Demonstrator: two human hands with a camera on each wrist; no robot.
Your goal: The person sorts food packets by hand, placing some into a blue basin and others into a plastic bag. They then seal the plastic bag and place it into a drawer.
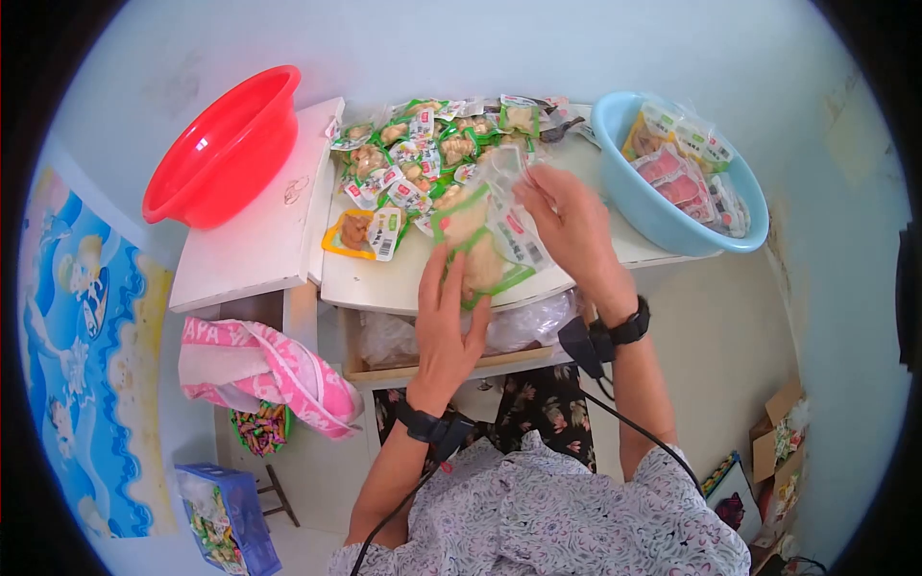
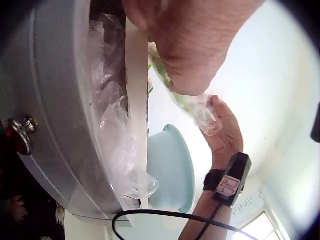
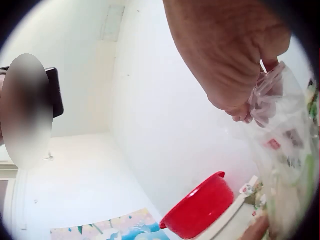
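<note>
My right hand point(image 1: 571, 226) pinches the gathered top of a clear plastic bag point(image 1: 509, 206). Green-edged snack packets point(image 1: 485, 264) with pale contents show in it, over the front of the white table. In the right wrist view, the crumpled bag mouth point(image 3: 270, 92) is between the thumb and fingers. My left hand point(image 1: 449, 331) touches the lower part of the bag with fingers extended and spread; in the left wrist view its fingertips are hidden behind the hand. Just left of the bag lies a yellow-edged packet point(image 1: 365, 233).
Many small green-edged packets point(image 1: 413, 154) are heaped at the table's back. A red basin point(image 1: 230, 144) stands left; a light blue basin point(image 1: 634, 206) holding filled bags stands right. Below the tabletop, an open drawer point(image 1: 461, 365) contains clear plastic. A pink towel point(image 1: 269, 370) hangs at left.
</note>
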